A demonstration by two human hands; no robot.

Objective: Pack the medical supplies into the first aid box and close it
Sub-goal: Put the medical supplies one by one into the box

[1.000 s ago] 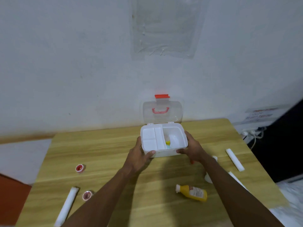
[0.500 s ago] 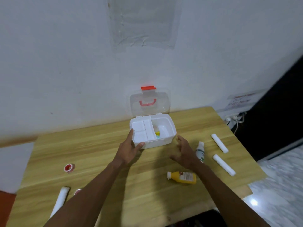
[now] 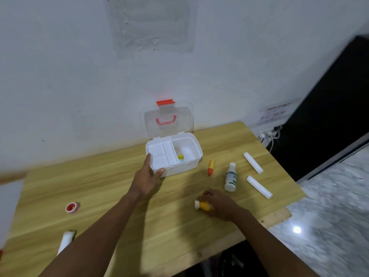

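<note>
The white first aid box (image 3: pixel 191 163) stands open at the back of the wooden table (image 3: pixel 111 196), its clear lid (image 3: pixel 169 120) with red handle upright against the wall. A small yellow item (image 3: pixel 180 156) lies inside. My left hand (image 3: pixel 146 177) grips the box's front left corner. My right hand (image 3: pixel 220 204) closes over a yellow bottle (image 3: pixel 203 205) lying on the table. An orange tube (image 3: pixel 211 167), a white bottle (image 3: pixel 230 177) and two white gauze rolls (image 3: pixel 252 162) (image 3: pixel 259 186) lie to the right.
A red tape roll (image 3: pixel 72 207) and another white roll (image 3: pixel 65 239) lie at the table's left front. The table's right edge drops to a marbled floor (image 3: pixel 329 216). A power strip with cables (image 3: pixel 269 134) sits by the wall at the right.
My right hand left the box and came down onto the yellow bottle. My left hand stayed on the box's corner. The view swung right, showing the orange tube.
</note>
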